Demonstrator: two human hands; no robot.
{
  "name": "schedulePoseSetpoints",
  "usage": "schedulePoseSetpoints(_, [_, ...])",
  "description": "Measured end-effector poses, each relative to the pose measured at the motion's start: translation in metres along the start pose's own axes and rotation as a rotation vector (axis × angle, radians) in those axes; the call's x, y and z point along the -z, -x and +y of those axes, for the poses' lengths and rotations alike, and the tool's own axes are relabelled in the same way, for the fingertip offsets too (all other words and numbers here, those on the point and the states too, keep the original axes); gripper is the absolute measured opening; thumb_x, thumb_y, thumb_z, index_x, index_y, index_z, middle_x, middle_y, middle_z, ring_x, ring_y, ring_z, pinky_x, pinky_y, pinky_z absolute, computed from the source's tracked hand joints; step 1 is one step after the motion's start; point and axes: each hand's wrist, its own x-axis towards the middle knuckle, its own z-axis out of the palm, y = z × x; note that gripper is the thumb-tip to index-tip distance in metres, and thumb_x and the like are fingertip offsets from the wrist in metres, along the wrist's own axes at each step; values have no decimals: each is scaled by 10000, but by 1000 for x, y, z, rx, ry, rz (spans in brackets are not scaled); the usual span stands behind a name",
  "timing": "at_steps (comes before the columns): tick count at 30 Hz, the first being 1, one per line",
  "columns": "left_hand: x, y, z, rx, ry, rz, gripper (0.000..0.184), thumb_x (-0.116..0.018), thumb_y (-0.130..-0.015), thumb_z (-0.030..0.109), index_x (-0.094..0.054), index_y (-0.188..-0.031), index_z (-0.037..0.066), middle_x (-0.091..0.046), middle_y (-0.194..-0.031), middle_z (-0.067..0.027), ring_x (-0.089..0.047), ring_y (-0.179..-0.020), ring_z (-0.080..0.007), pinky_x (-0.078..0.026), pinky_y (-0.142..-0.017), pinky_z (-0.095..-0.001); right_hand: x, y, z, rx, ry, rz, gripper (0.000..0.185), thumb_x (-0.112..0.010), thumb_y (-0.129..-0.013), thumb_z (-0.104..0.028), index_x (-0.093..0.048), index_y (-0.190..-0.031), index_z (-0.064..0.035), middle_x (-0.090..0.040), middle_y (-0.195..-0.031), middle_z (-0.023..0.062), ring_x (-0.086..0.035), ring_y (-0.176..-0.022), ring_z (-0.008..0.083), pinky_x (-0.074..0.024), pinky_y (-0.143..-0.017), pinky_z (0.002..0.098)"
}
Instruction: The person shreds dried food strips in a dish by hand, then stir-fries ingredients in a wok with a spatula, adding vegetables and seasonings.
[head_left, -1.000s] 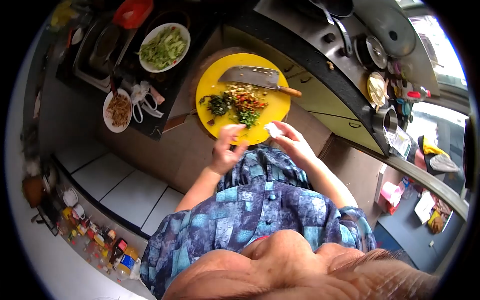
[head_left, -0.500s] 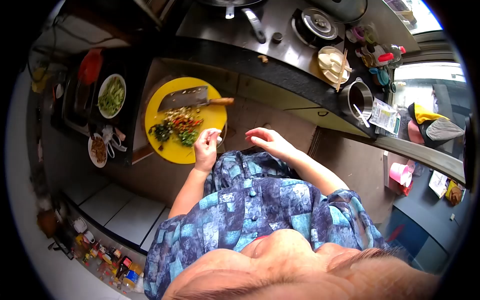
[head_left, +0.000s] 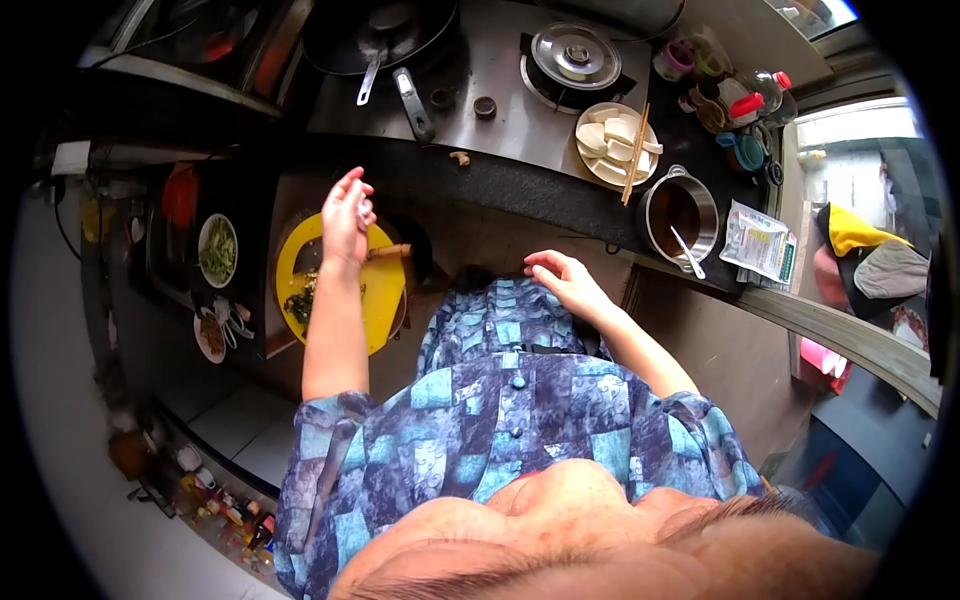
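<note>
My left hand (head_left: 346, 222) is raised in front of the counter edge, above the far side of a round yellow cutting board (head_left: 378, 312). Its fingers are curled in, with a small whitish patch among them that I cannot make out. A cleaver's wooden handle (head_left: 390, 251) sticks out past my wrist; my forearm covers most of its blade. Dark and green chopped ingredients (head_left: 299, 304) lie on the board, partly behind the same arm. My right hand (head_left: 570, 284) hangs in the air before my body, fingers loosely stretched and nothing in them.
On the counter stand a frying pan (head_left: 345, 62), a lidded pot (head_left: 575, 58), a plate of white slices (head_left: 603, 165) with chopsticks (head_left: 637, 150), a steel pot of dark liquid (head_left: 708, 235) and a packet (head_left: 757, 242). To the left are a bowl of greens (head_left: 217, 250) and a smaller dish (head_left: 209, 338).
My left hand has moved up and left, from beside the board's near right edge to above its far side. The right hand stays in front of me. The view has shifted toward the stove.
</note>
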Motion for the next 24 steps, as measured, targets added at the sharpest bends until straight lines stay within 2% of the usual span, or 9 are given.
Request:
schedulePoseSetpoints(4, [-9, -70, 21, 100, -76, 129, 352, -576, -955, 294, -554, -1207, 50, -511, -744, 18, -411, -506, -35, -277, -416, -184, 10, -16, -19, 24, -17, -41, 259, -549, -957, -174, -588, -1159, -16, -664, -1056, 95, -626, -1028, 157, -486, -903, 292])
schedulePoseSetpoints(9, [-9, -136, 24, 275, -102, 55, 460, -506, -958, 459, -609, -1144, 50, -428, -657, 56, -342, -451, -29, -212, -393, -183, 1, -68, -77, 148, 6, -81, 252, -542, -960, -169, -587, -1157, -18, -672, -1027, 90, -631, -1017, 152, -488, -896, 292])
schedulePoseSetpoints(14, [-31, -149, 18, 229, -159, -38, 232, -557, -943, 261, -665, -978, 59, -433, -583, 82, -365, -452, -8, -206, -383, -180, -23, -162, -138, 295, -31, -101, 327, -526, -972, -191, -514, -1242, -6, -648, -1037, 80, -614, -948, 134, -495, -856, 274])
schedulePoseSetpoints(16, [-56, -141, 25, 160, -93, -106, 226, -571, -937, 263, -667, -969, 62, -495, -623, 67, -397, -462, -4, -227, -387, -169, -30, -206, -160, 201, -156, -41, 372, -512, -983, -228, -486, -1267, 10, -634, -1056, 85, -603, -924, 131, -504, -816, 266])
schedulePoseSetpoints(18, [-85, -132, 35, 137, -163, -174, 251, -558, -947, 268, -669, -964, 43, -549, -668, 49, -465, -516, -25, -324, -436, -182, -27, -239, -187, 41, -445, -62, 396, -511, -985, -283, -495, -1233, 24, -622, -1071, 110, -608, -886, 160, -531, -796, 285])
schedulePoseSetpoints(20, [-94, -148, -11, 20, -280, -304, 307, -523, -967, 281, -670, -928, 15, -552, -687, 39, -488, -583, -49, -391, -529, -214, -7, -276, -192, -267, -541, -18, 328, -524, -976, -242, -513, -1179, 15, -624, -1073, 130, -617, -868, 182, -558, -776, 336])
schedulePoseSetpoints(22, [-100, -121, 13, 23, -414, -347, 361, -485, -985, 298, -670, -890, 4, -512, -662, 42, -471, -622, -58, -401, -588, -240, 15, -299, -197, -395, -457, -59, 253, -534, -964, -195, -529, -1117, 7, -629, -1025, 130, -622, -829, 191, -578, -724, 379])
schedulePoseSetpoints(23, [-103, -109, 17, -18, -411, -385, 380, -474, -990, 317, -670, -868, 16, -477, -644, 42, -439, -611, -52, -379, -571, -238, 20, -301, -206, -425, -342, 60, 206, -530, -958, -158, -529, -1085, 5, -629, -955, 113, -626, -794, 190, -585, -672, 385])
schedulePoseSetpoints(24, [-101, -98, 23, -15, -419, -380, 354, -487, -988, 300, -675, -867, 26, -462, -628, 42, -442, -610, -52, -373, -564, -236, 33, -312, -200, -481, -217, 26, 170, -529, -949, -153, -551, -1034, -8, -622, -903, 90, -617, -757, 172, -582, -634, 349])
